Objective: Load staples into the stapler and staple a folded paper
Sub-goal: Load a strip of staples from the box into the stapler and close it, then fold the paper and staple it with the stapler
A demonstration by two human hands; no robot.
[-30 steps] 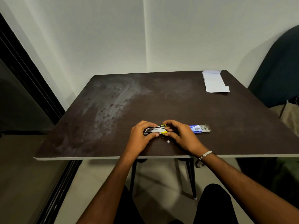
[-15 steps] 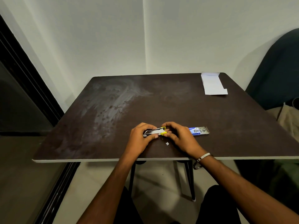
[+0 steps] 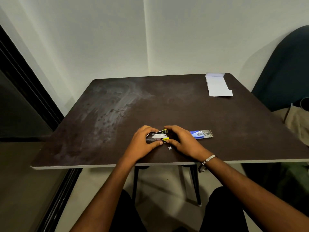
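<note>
A small silver stapler [image 3: 157,136] with yellow ends lies near the front edge of the dark table [image 3: 167,106], its top arm raised a little. My left hand [image 3: 143,144] grips its left end from the side. My right hand [image 3: 182,141] pinches the yellow part at its right end. A blue staple box [image 3: 201,134] lies open just right of my right hand, with loose staple strips at its mouth. A tiny white scrap [image 3: 169,148] rests on the table under my right fingers. The folded white paper [image 3: 217,85] lies at the far right corner.
A dark chair back [image 3: 284,69] and a beige bag [image 3: 299,121] stand right of the table. White walls rise behind it. A dark door frame [image 3: 25,91] runs along the left.
The stapler's yellow ends have come further apart between my hands. The camera has tilted down slightly, so the table sits lower in view.
</note>
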